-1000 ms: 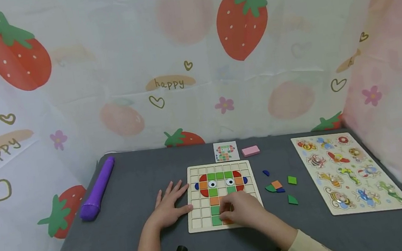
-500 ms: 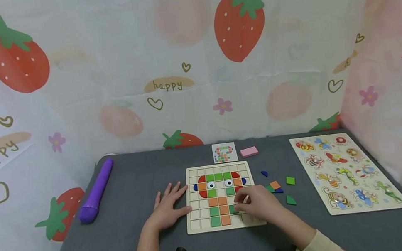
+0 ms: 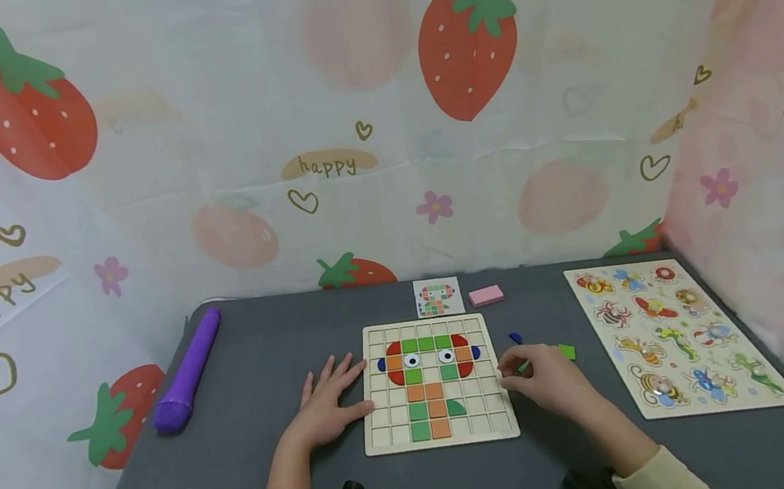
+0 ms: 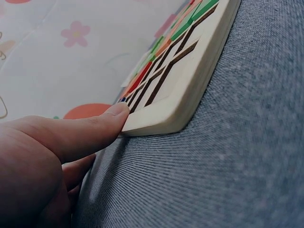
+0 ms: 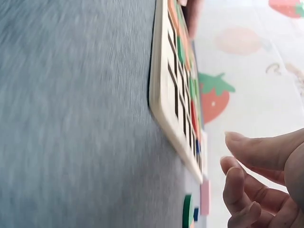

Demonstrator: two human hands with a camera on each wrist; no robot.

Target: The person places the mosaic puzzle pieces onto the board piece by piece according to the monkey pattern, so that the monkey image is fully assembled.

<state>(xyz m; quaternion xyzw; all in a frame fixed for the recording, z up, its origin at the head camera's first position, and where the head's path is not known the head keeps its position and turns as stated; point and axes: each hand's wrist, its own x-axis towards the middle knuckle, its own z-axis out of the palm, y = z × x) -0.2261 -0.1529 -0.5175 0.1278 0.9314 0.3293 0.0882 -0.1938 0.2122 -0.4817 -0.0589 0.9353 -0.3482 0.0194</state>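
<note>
A wooden grid board (image 3: pixel 392 424) lies in front of me, with coloured tiles forming a figure with two round eyes. Low on its right side sits a green quarter-round tile (image 3: pixel 456 407). My left hand (image 3: pixel 324 412) is spread flat at the board's left edge; in the left wrist view the thumb (image 4: pixel 102 126) touches the corner of its frame. Just off the board's right edge hovers my right hand (image 3: pixel 548 376), fingers loosely bent. In the right wrist view its thumb (image 5: pixel 261 149) and fingers are apart with nothing between them. It partly hides loose tiles, including a green one (image 3: pixel 523 366).
A blue half-round tile (image 3: pixel 516 338) and a green square tile (image 3: pixel 567 351) lie right of the board. Behind it are a pattern card (image 3: pixel 438 297) and a pink block (image 3: pixel 486 296). An insect puzzle board (image 3: pixel 683 339) is far right, a purple microphone-shaped object (image 3: pixel 187 371) far left.
My right hand has moved right from the board's lower middle to beyond its right edge, uncovering the green quarter-round tile in the grid. The left hand has stayed put.
</note>
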